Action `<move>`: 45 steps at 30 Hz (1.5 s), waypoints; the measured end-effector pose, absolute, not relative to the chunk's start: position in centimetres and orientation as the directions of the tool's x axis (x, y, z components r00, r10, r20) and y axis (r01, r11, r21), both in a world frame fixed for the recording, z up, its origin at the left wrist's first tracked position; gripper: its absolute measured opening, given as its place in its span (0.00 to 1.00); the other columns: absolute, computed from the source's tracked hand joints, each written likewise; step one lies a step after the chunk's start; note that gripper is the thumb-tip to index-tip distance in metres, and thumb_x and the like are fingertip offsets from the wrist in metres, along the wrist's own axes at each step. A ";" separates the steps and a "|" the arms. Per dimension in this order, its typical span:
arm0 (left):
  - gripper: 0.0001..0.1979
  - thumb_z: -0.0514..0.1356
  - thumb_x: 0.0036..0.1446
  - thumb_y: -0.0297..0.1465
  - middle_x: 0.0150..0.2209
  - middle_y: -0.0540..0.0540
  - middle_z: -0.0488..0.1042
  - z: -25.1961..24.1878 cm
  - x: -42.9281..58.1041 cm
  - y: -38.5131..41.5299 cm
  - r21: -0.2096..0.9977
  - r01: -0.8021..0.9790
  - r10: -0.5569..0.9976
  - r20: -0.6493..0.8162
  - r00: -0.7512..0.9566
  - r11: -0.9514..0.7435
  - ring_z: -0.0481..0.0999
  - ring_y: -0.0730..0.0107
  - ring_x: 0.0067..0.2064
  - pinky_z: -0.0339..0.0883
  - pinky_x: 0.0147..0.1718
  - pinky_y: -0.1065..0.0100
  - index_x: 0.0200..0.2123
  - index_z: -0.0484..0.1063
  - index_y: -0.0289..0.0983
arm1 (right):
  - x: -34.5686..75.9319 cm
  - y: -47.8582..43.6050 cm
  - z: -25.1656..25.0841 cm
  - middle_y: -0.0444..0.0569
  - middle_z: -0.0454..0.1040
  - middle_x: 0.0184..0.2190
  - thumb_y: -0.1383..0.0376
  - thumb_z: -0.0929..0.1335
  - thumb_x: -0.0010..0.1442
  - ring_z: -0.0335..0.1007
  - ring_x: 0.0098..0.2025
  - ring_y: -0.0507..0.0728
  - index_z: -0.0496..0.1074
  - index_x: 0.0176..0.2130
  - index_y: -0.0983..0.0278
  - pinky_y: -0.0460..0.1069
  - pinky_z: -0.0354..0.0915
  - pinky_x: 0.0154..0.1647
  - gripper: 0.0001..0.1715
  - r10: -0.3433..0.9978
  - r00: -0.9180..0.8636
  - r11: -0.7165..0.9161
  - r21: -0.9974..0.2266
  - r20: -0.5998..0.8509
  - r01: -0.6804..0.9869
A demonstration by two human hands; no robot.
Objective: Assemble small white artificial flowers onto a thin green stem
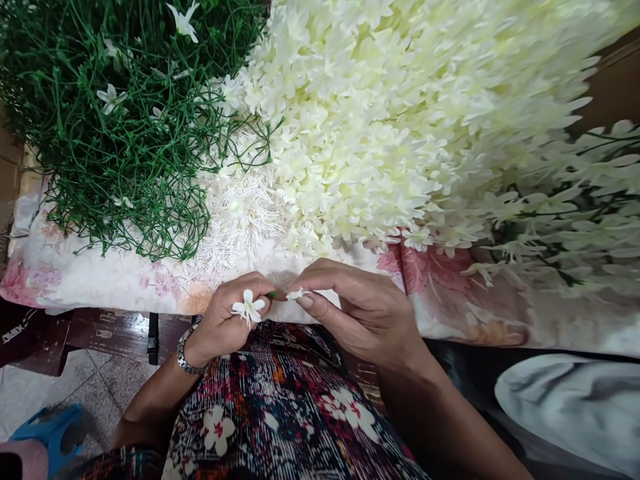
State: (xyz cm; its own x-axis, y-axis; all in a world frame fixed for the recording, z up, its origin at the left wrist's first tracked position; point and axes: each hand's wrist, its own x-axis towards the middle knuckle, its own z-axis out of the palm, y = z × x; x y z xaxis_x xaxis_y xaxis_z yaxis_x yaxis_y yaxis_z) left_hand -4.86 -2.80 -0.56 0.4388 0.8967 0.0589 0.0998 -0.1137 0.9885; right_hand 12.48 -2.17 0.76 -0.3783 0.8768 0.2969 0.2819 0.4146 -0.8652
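Observation:
My left hand (230, 317), with a metal watch band at the wrist, is closed around a green artificial flower stem (273, 294); only its tip shows past the thumb and finger. A white artificial flower (249, 307) shows against the left fingers. Opposite it, my right hand (363, 310) pinches a small white flower piece (296, 294) between thumb and forefinger, close to the stem tip. Whether the piece touches the stem cannot be made out. Both hands are over the near edge of the cloth-covered table (115, 283).
A heap of green plastic stems (125, 133) lies at the far left, with a few white flowers among them. Thin white strands (245, 207) sit beside a large pile of cream-white blossoms (380, 133). Finished-looking flower sprays (565, 200) lie right. A blue stool (53, 433) stands lower left.

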 end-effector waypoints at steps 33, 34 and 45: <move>0.09 0.52 0.46 0.22 0.24 0.49 0.65 -1.6 -4.5 -3.3 0.809 0.375 0.868 0.303 0.394 -0.453 0.62 0.76 0.25 0.57 0.23 0.72 0.32 0.68 0.35 | 13.0 -2.1 1.2 0.48 0.67 0.25 0.71 0.62 0.52 0.61 0.30 0.51 0.66 0.30 0.67 0.46 0.60 0.31 0.03 0.775 -0.546 0.614 -0.583 0.318 0.532; 0.09 0.52 0.46 0.22 0.24 0.49 0.65 -1.7 -4.5 -3.4 0.803 0.385 0.868 0.302 0.395 -0.455 0.62 0.76 0.25 0.56 0.23 0.72 0.32 0.68 0.35 | 13.0 -2.1 1.1 0.48 0.67 0.26 0.71 0.62 0.52 0.61 0.30 0.51 0.66 0.30 0.67 0.47 0.60 0.31 0.03 0.771 -0.551 0.620 -0.571 0.318 0.538; 0.06 0.51 0.42 0.19 0.19 0.52 0.59 -1.9 -4.4 -3.0 0.784 0.420 0.860 0.270 0.433 -0.458 0.58 0.77 0.22 0.51 0.21 0.72 0.19 0.62 0.34 | 12.7 -1.9 0.8 0.48 0.65 0.22 0.73 0.60 0.52 0.58 0.27 0.52 0.65 0.27 0.67 0.48 0.57 0.29 0.06 0.746 -0.591 0.659 -0.464 0.307 0.592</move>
State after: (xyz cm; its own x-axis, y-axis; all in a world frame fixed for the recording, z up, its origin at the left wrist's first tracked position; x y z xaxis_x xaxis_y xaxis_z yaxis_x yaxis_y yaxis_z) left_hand -4.41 -2.99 -1.93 0.4334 0.8598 0.2700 0.4200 -0.4578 0.7836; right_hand 12.65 -1.88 0.78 -0.5907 0.7464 0.3066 0.5920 0.6591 -0.4639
